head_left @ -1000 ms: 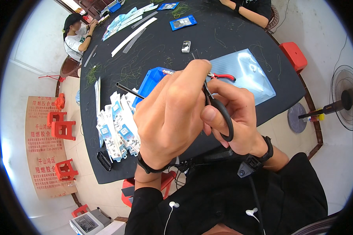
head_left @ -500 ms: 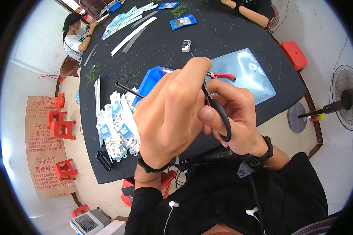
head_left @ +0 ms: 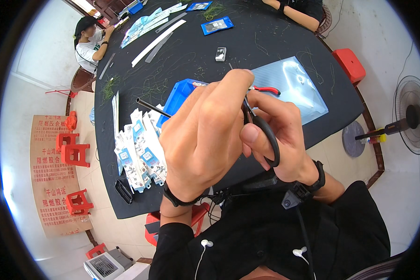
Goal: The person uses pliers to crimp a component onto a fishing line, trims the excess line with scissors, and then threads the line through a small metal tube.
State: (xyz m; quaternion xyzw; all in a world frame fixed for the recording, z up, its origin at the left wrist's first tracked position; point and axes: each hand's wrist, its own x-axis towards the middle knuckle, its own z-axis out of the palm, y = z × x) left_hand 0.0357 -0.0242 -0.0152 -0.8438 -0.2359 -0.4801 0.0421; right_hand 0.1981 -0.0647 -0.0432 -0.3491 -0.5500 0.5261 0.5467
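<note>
My left hand (head_left: 203, 135) is raised over the near part of the table, back of the hand up and fingers curled. A dark hollow tube (head_left: 153, 108) sticks out to the left from behind it; its held part is hidden. My right hand (head_left: 287, 140) is close against the left one and grips black-handled scissors (head_left: 271, 142), with thumb and fingers around a handle loop. The scissor blades run up behind my left fingers, so what lies between them is hidden. A thin dark tip (head_left: 230, 66) shows just beyond the left knuckles.
On the black-covered table (head_left: 196, 51) lie a blue tray (head_left: 179, 94), printed white packages (head_left: 137, 149), red-handled pliers (head_left: 269, 90), a translucent folder (head_left: 308, 93), a small box (head_left: 220, 54) and loose green line (head_left: 156, 86). Two people sit across. A fan (head_left: 411, 116) stands right.
My right hand and the scissors have shifted very slightly to the right; the handle loop is turned a little. My left hand and the tube are nearly unmoved.
</note>
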